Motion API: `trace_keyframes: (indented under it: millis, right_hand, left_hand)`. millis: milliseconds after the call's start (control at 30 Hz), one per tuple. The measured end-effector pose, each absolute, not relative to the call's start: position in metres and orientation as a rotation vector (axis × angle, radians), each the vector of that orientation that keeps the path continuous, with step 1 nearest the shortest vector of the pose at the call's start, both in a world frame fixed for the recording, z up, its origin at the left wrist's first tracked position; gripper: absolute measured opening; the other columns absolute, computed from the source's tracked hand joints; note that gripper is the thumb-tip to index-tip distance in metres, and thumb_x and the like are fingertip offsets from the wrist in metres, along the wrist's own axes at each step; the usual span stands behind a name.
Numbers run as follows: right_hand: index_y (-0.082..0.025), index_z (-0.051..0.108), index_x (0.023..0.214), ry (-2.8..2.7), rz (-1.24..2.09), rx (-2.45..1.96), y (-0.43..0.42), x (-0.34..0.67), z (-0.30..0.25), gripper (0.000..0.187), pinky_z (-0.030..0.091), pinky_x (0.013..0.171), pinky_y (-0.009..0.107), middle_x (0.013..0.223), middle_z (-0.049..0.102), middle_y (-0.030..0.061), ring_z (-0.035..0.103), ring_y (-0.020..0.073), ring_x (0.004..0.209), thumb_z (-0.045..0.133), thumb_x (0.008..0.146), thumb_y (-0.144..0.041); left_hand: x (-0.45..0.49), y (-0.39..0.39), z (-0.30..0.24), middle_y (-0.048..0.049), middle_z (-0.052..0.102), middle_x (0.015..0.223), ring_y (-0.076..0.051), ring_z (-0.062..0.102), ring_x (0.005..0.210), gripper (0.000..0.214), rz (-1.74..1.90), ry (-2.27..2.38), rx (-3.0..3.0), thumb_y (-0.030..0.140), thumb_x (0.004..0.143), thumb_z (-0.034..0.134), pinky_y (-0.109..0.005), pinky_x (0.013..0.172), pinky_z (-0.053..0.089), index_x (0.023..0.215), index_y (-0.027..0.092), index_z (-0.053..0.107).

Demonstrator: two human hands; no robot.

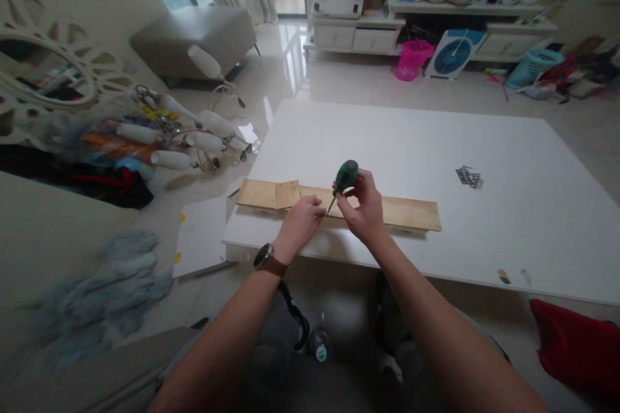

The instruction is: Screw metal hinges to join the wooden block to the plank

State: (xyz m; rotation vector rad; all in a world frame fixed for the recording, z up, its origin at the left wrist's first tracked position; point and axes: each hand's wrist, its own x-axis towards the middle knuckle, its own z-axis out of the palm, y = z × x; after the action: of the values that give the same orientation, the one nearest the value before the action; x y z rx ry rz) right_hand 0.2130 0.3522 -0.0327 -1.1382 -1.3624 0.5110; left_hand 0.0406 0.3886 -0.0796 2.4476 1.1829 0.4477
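Observation:
A screwdriver with a green and black handle (347, 176) is gripped in my right hand (364, 206), its metal shaft slanting down to the left. The tip meets the near edge of a long wooden board (411, 212) on the white table. My left hand (303, 222) is closed beside the tip, thumb and fingers pressed together at the board's edge. Whatever they pinch there is too small to make out. A short wooden piece (287, 194) lies across the board's left part. On my left wrist is a watch (264, 257) with a brown strap.
Small metal hardware (469, 177) lies on the table (387, 135) to the right. Two tiny items, one a dark and yellow piece (504, 276), sit by its near edge. A lamp with white shades (206, 142) stands on the floor at left. Red fabric (576, 348) is at lower right.

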Motion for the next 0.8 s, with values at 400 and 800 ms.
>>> trace_keyframes:
  millis: [400,800]
  right_hand:
    - [-0.030,0.056,0.123,-1.378,0.474,-1.147,0.3526,0.2111,-0.0315,0.041,0.061,0.069,0.032,0.099,0.070,0.0002,0.070,0.0191,0.092,0.072,0.086,-0.021]
    - [-0.030,0.051,0.132,-1.350,0.560,-1.152,0.3536,0.2074,-0.0362,0.046,0.063,0.077,0.035,0.113,0.074,0.0056,0.075,0.0220,0.102,0.068,0.090,-0.021]
  left_hand:
    - [0.0412,0.3879,-0.0784,-0.0087,0.073,0.114,-0.022,0.068,0.111,0.022,0.509,1.156,2.387,0.014,0.095,0.064,-0.036,0.101,0.057,0.097,0.024,0.084]
    - [0.0416,0.3881,-0.0795,-0.0102,0.072,0.120,-0.024,0.067,0.116,0.020,0.464,1.179,2.403,0.014,0.096,0.066,-0.038,0.106,0.054,0.098,0.021,0.085]
